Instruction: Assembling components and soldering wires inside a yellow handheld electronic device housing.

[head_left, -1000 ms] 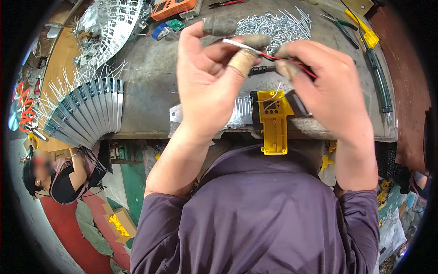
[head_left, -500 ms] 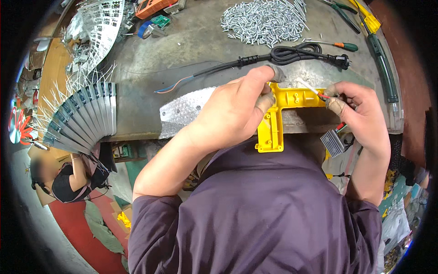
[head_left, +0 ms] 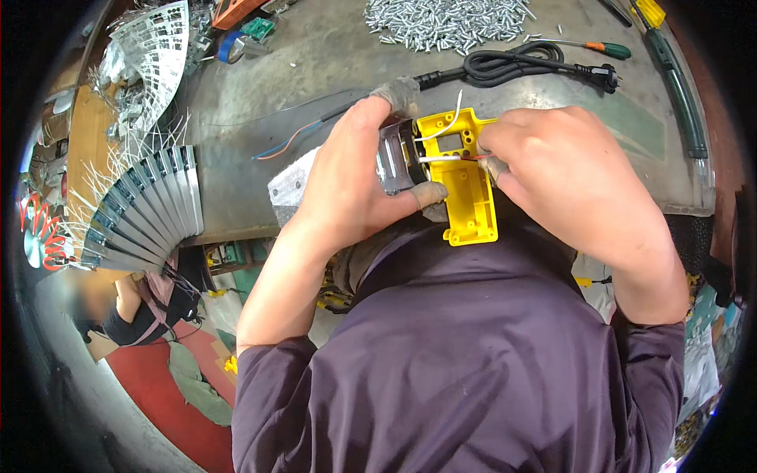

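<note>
A yellow plastic housing half point(head_left: 471, 209), hollow with ribs and screw posts, is held in front of me at the table's edge. My left hand point(head_left: 347, 177) is closed around its left end, where a shiny cylindrical part with a black rim point(head_left: 397, 160) sits. The thumb presses by the housing's wall. My right hand point(head_left: 552, 154) pinches a thin red wire at the housing's right side; its fingertips are partly hidden. A white wire point(head_left: 456, 118) sticks up from the housing, and a white sleeved lead point(head_left: 441, 158) lies across it. Grey coverings wrap several fingertips.
Beyond my hands lies a coiled black power cord point(head_left: 512, 67) with a plug. A screw pile point(head_left: 449, 24), a screwdriver point(head_left: 607, 50) and a dark green tool point(head_left: 670, 87) lie farther back. Fanned metal strips with wires point(head_left: 150, 205) stand left. A person point(head_left: 138, 307) sits beyond.
The housing has turned and shifted slightly left, bringing the cylindrical part into sight. My right hand has moved left to the housing. The grey ribbed box that hung below it is out of sight.
</note>
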### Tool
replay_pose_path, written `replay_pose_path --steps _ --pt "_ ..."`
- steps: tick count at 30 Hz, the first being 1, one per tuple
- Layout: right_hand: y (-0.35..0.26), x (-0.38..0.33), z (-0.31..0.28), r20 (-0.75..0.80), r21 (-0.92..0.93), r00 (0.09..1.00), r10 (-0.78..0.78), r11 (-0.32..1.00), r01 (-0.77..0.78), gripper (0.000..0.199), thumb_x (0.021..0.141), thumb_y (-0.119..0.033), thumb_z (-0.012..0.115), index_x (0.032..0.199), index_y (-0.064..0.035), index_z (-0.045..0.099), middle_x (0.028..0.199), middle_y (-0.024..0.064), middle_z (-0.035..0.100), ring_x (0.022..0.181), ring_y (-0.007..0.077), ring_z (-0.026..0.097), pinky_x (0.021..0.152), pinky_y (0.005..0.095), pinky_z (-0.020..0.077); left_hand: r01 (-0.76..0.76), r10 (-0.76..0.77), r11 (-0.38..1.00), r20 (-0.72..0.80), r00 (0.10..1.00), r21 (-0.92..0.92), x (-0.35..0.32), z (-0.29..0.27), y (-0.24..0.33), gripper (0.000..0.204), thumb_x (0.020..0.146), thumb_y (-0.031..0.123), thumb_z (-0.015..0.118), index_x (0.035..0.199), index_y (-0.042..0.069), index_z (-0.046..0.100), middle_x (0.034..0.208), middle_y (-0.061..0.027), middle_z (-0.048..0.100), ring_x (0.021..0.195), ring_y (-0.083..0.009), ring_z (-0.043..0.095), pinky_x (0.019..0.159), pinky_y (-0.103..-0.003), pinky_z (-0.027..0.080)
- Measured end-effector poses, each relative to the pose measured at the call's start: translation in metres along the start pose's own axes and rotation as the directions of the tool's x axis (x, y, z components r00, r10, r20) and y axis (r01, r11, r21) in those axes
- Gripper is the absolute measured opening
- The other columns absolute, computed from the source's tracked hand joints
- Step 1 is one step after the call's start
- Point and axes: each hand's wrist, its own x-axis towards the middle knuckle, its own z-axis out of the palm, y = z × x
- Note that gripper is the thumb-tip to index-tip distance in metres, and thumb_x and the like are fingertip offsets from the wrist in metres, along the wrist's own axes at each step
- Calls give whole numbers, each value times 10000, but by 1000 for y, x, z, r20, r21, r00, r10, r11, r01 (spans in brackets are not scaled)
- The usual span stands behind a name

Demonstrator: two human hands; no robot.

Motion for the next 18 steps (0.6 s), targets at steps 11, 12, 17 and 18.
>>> replay_pose_path --steps 11,12,17,18 --pt "-10 23 14 -92 87 985 -144 985 152 97 723 -75 641 766 -6 588 761 130 620 744 324 625 658 421 496 -193 202 979 -256 945 59 -3 9 -9 730 483 210 901 1077 37 514 968 -141 529 926 -354 526 800 -417 456" --pt "-10 24 13 -65 93 989 -135 986 140 92 723 -73 636 762 -5 588 752 132 619 737 326 625 651 421 496 -192 200 980 -255 946 57 -5 10 -9 730 483 210 901 1077 37 514 968 -141 529 926 -354 526 800 -417 456" --pt "-9 30 19 -101 117 985 -140 981 152 75 712 -54 626 742 2 586 729 142 616 723 338 622 646 426 497 -35 11 989 -161 987 -147 -6 14 -11 711 477 206 906 1084 51 570 926 -121 586 844 -341 552 769 -408 461" --pt "-9 31 20 -108 123 985 -136 981 149 73 706 -50 625 737 4 586 724 145 615 720 342 620 647 429 497 -36 12 988 -159 987 -148 -7 14 -11 711 477 206 906 1084 51 570 926 -121 586 844 -341 552 769 -408 461"
